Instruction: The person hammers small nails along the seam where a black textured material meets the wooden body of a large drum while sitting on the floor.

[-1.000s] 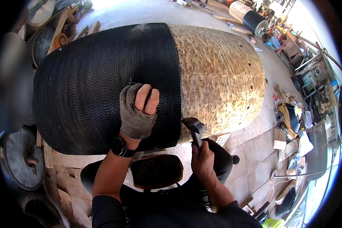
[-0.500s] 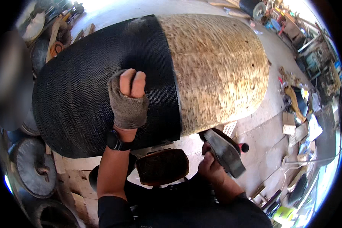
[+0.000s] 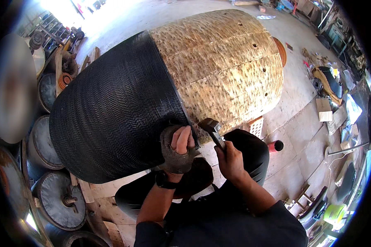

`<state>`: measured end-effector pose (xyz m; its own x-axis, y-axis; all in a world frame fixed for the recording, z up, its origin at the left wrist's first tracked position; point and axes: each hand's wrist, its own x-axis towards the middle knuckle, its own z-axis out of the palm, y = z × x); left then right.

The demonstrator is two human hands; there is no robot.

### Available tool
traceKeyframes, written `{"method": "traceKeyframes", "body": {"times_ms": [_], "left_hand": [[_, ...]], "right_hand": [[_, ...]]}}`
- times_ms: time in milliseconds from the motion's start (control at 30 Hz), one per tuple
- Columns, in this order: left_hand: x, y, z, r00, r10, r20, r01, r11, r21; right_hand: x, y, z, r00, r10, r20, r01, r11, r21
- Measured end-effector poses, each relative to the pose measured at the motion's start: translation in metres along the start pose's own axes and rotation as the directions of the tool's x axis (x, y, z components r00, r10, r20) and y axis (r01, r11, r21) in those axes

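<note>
In front of me lies a big barrel-shaped drum. Its left half wears a black ridged covering, and the right half is bare mottled wood with small dark holes. My left hand, in a grey fingerless glove, is closed against the near lower part of the covering, close to its right edge. Whatever its curled fingers hold is hidden. My right hand is wrapped round the handle of a hammer. The hammer's dark head is close to the wood, just right of the covering's edge; contact cannot be made out.
Several round grey-ended drums stand along the left. A red cylinder with a dark end lies on the floor right of my knee. Beside the drum's underside is a perforated brick. Wood pieces and a cardboard box litter the right.
My left hand has come down and right, toward the covering's edge. The hammer has swung up and left from beside my right leg to the drum. The drum's surface, blurred before, now looks sharp.
</note>
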<state>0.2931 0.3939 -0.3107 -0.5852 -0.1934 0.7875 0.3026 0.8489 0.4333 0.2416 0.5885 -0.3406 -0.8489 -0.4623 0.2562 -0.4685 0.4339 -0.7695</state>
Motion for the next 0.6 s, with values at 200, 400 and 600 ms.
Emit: {"method": "traceKeyframes", "body": {"times_ms": [200, 400, 600], "left_hand": [[-0.003, 0.001, 0.000, 0.986, -0.148, 0.079, 0.138, 0.983, 0.118], [0.009, 0.005, -0.005, 0.982, -0.174, 0.076, 0.165, 0.980, 0.111], [0.008, 0.004, -0.003, 0.974, -0.208, 0.092, 0.195, 0.971, 0.136]], "right_hand": [[-0.003, 0.000, 0.001, 0.998, 0.048, 0.042, -0.049, 0.998, 0.026], [-0.005, -0.004, 0.002, 0.996, 0.069, 0.056, -0.072, 0.996, 0.050], [-0.005, -0.007, -0.002, 0.998, 0.033, 0.047, -0.035, 0.999, 0.037]]}}
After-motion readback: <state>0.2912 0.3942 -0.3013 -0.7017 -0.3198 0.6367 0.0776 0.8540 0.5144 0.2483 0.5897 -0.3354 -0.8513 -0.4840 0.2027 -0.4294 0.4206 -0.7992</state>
